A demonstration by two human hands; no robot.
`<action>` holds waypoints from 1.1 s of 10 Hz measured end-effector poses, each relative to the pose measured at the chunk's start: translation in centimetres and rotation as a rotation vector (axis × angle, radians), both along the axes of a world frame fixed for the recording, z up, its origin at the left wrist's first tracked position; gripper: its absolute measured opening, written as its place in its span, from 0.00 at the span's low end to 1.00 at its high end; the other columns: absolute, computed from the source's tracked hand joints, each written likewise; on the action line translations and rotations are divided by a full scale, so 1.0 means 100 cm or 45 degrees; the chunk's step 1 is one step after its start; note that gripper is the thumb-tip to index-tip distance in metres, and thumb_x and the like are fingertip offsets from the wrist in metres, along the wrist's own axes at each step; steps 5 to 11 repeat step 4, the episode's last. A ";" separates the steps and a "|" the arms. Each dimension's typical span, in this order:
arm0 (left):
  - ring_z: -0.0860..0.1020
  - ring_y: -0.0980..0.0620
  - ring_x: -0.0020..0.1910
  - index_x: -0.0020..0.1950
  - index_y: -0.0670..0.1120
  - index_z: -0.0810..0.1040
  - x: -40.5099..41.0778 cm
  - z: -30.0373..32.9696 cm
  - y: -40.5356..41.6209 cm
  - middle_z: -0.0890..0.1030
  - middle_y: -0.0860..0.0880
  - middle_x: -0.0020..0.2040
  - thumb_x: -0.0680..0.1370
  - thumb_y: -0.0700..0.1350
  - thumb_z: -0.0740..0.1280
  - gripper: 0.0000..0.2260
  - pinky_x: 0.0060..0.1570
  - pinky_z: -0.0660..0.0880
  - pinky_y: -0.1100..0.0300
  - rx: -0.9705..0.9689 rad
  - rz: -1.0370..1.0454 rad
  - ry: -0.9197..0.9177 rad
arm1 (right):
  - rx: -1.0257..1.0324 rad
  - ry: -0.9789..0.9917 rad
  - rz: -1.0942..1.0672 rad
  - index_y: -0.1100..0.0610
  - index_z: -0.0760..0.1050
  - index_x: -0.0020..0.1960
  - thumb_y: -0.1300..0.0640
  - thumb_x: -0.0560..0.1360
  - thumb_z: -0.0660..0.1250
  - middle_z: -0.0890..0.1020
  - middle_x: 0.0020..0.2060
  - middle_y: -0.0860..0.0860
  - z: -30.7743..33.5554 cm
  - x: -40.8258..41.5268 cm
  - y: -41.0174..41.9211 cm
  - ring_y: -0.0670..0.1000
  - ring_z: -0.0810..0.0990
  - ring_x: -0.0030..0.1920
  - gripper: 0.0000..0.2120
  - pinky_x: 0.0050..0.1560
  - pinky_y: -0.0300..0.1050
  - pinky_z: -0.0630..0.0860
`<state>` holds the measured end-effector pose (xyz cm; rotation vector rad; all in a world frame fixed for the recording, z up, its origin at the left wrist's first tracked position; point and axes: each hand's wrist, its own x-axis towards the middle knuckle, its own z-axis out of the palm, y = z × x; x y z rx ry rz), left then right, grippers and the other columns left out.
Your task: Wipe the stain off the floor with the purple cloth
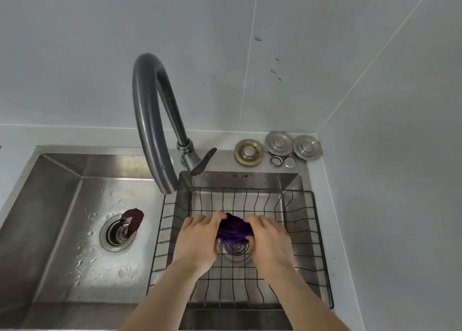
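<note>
Got the purple cloth [233, 228] bunched up between my left hand [197, 240] and right hand [271, 240], both squeezed tight around it. It's over the wire rack [317, 243] in the right sink basin [292, 180], just above the drain [235, 252].

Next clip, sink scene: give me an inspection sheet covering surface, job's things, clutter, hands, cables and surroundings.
Surface: double steel sink; left basin dry-looking with white flecks; right basin holds a black wire rack.
Job's things: purple cloth bunched between both hands above the right drain; floor and stain not in view.
Clutter: dark brown item lying on the left drain strainer; three round metal stoppers and two small rings on the back ledge.
Hands: left hand and right hand both grip the cloth.
Cables: nothing seen.
Surroundings: grey tiled walls; arched faucet, spout over the divider, no water seen running.
</note>
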<state>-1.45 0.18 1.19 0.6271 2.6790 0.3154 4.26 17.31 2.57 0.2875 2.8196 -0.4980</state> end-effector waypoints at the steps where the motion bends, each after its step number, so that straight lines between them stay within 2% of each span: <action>1: 0.74 0.51 0.67 0.76 0.56 0.64 0.000 -0.013 0.002 0.78 0.57 0.68 0.79 0.44 0.66 0.26 0.69 0.64 0.57 -0.033 -0.014 -0.006 | -0.007 0.008 0.035 0.49 0.74 0.70 0.60 0.76 0.71 0.83 0.60 0.49 -0.014 -0.001 0.002 0.54 0.80 0.59 0.23 0.60 0.52 0.78; 2: 0.71 0.51 0.71 0.77 0.55 0.63 0.004 -0.021 0.000 0.75 0.56 0.71 0.78 0.45 0.68 0.29 0.72 0.64 0.56 -0.087 -0.042 -0.046 | -0.028 -0.040 0.131 0.48 0.68 0.76 0.59 0.77 0.70 0.75 0.71 0.50 -0.028 0.007 0.002 0.54 0.74 0.69 0.29 0.68 0.52 0.74; 3: 0.68 0.52 0.74 0.79 0.57 0.60 0.008 -0.026 -0.008 0.72 0.57 0.74 0.78 0.46 0.68 0.31 0.74 0.62 0.56 -0.098 -0.071 -0.070 | -0.045 -0.077 0.160 0.47 0.61 0.80 0.51 0.79 0.69 0.69 0.77 0.51 -0.036 0.016 0.001 0.54 0.68 0.75 0.33 0.74 0.52 0.70; 4: 0.68 0.51 0.75 0.80 0.58 0.59 0.009 -0.025 -0.013 0.71 0.57 0.75 0.78 0.47 0.68 0.33 0.77 0.61 0.55 -0.073 -0.072 -0.088 | -0.039 -0.081 0.144 0.47 0.59 0.81 0.45 0.78 0.68 0.67 0.79 0.53 -0.036 0.021 -0.001 0.55 0.66 0.78 0.35 0.75 0.54 0.69; 11: 0.68 0.51 0.75 0.80 0.58 0.59 0.009 -0.025 -0.013 0.71 0.57 0.75 0.78 0.47 0.68 0.33 0.77 0.61 0.55 -0.073 -0.072 -0.088 | -0.039 -0.081 0.144 0.47 0.59 0.81 0.45 0.78 0.68 0.67 0.79 0.53 -0.036 0.021 -0.001 0.55 0.66 0.78 0.35 0.75 0.54 0.69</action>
